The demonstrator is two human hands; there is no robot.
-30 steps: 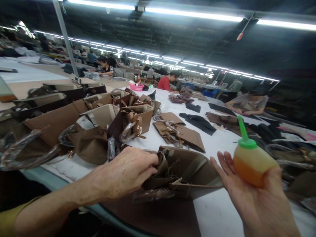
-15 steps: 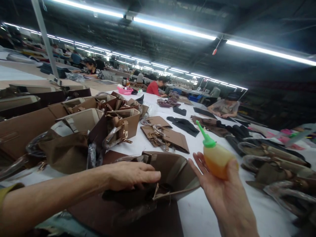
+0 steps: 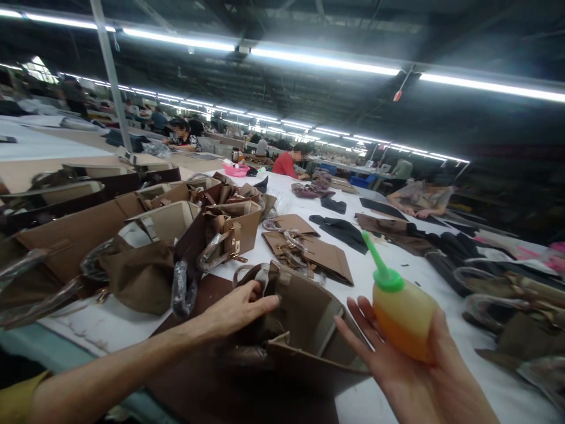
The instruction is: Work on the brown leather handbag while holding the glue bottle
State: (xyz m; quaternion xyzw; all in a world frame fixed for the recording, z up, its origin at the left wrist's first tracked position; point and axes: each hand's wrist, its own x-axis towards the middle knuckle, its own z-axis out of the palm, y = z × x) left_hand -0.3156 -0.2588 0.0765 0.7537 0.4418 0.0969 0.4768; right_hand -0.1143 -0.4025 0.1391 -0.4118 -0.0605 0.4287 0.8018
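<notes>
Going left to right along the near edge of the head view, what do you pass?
Left hand on the open brown bag → right hand → yellow glue bottle resting in that palm.
</notes>
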